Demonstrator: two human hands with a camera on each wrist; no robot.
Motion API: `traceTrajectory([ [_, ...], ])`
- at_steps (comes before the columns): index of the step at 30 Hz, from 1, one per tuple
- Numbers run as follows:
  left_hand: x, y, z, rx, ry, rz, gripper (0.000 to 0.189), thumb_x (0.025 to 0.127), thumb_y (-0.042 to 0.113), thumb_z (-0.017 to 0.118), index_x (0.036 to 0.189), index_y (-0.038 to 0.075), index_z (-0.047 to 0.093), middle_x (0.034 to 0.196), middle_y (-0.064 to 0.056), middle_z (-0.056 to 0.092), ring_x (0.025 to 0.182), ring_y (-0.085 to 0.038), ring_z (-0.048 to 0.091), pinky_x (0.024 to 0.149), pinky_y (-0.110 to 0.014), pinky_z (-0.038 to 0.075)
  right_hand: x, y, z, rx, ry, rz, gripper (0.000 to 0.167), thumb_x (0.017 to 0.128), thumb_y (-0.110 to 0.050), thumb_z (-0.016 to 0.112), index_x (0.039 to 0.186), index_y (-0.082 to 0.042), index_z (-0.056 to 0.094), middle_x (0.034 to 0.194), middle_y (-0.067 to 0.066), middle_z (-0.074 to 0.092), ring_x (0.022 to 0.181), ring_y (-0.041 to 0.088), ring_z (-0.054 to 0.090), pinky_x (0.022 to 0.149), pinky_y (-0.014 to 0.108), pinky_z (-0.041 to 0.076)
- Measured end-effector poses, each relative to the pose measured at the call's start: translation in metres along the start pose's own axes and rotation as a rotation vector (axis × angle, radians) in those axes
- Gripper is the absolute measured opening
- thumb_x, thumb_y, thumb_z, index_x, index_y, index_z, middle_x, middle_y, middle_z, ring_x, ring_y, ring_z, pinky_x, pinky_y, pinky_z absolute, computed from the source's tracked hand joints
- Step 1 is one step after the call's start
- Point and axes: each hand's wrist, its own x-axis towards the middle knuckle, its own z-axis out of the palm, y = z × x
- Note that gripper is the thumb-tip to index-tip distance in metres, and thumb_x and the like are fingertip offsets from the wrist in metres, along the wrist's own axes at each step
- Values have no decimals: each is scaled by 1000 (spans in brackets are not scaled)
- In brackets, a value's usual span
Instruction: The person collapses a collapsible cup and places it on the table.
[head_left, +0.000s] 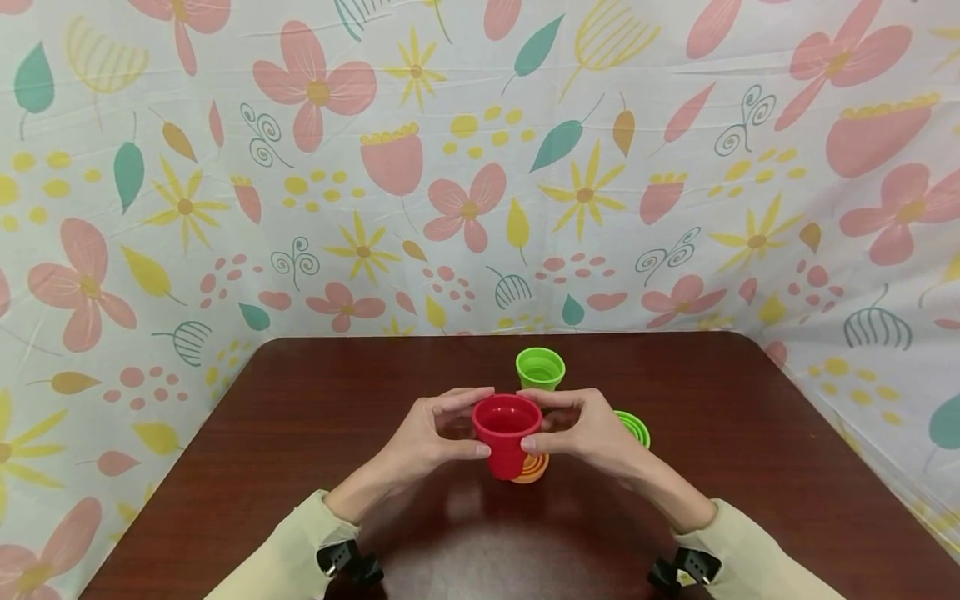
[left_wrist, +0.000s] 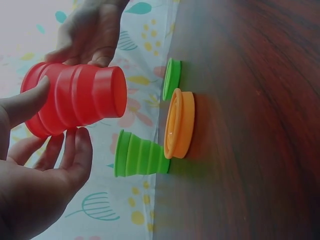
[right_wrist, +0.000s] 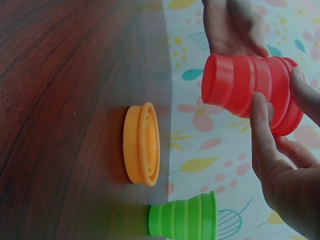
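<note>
A red collapsible cup, stretched to full height, is held upright above the table between both hands. My left hand grips its left side, thumb in front and fingers behind. On the other side my right hand grips it near the rim in the same way. Below and just behind it an orange collapsible cup lies folded flat on the table. Farther back stands an extended green cup. A second green cup, folded flat, is partly hidden behind my right hand.
The dark brown wooden table has rounded far corners. Behind it and along both sides hangs a white cloth printed with flowers and leaves. A dark wrist camera is strapped over the left sleeve, another over the right.
</note>
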Motion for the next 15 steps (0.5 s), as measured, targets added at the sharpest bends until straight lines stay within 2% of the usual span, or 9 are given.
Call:
traceTrajectory([
  [8,0,-1,1,26,21,39,59,88,4,83,145,13,66,143,-6,63,120,-30,67,99,-44,58,0,0,-1,20,3,29,61,89,-19,84,144,0,63,125,16,73,104,36,73,86,40,64],
  [12,0,-2,2,26,24,70,55,90,4,81,143,8,66,142,-7,64,118,-30,69,99,-42,58,0,0,-2,39,7,36,60,90,-19,83,143,2,63,124,17,74,103,36,73,86,41,64],
  [15,0,-3,3,-15,17,77,55,91,2,80,144,1,63,141,-10,66,120,-31,69,96,-41,60,0,0,-3,61,6,45,59,91,-18,83,142,3,63,123,18,74,102,35,74,86,43,64],
])
